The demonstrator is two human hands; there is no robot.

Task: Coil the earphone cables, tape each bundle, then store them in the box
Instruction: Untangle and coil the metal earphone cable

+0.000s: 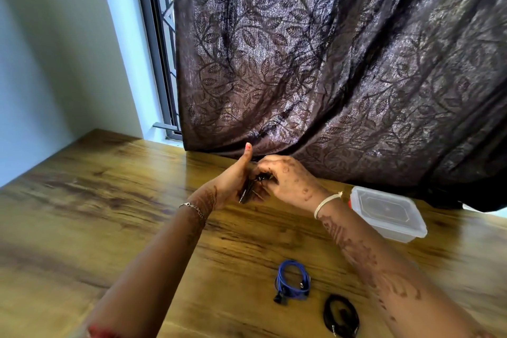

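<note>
While your left hand (233, 182) holds a black earphone cable (250, 188) with its thumb raised, your right hand (292, 181) pinches the same cable from the other side, above the far part of the table (109, 200). A blue coil (292, 280) and a black coil (341, 315) lie nearer you, apart; the lidded box (388, 212) sits to the right.

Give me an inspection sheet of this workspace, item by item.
Surface: brown wood-grain table, flat.
Job's things: coiled blue earphone cable and coiled black earphone cable lie nearest the person; clear plastic box stands at right, lid on.
Clutter: nothing seen.
Grippers: left hand and right hand together grip a dark earphone bundle above the table.
Cables: the two coils lie apart, not touching.
Surroundings: dark brown leaf-patterned curtain, grey window frame, pale wall.
</note>
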